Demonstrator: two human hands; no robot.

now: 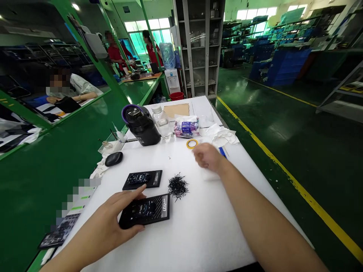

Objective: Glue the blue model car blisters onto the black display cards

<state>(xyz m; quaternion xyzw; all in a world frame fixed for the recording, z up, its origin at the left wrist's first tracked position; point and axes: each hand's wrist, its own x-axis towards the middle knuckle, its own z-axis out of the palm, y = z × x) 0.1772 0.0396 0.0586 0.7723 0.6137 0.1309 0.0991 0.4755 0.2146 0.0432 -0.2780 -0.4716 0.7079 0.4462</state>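
My left hand (pixel 115 217) grips the left end of a black rectangular panel (pixel 150 210) lying on the white table (pixel 198 234), thumb on its top edge. A second black panel (pixel 143 179) lies just behind it. A small heap of thin black pieces (pixel 178 186) sits to the right of both panels. My right hand (pixel 207 156) reaches forward over the table near a yellow tape ring (pixel 192 143); it is blurred and its fingers look curled, with nothing clearly in them.
At the back stand a black jug with a purple rim (pixel 141 126), a clear water bottle (pixel 162 121), a tissue packet (pixel 187 127), crumpled white cloth (pixel 221 135) and a cardboard sheet (pixel 176 110). A black oval case (pixel 114 159) lies left. People work at green benches (pixel 85 124) beyond.
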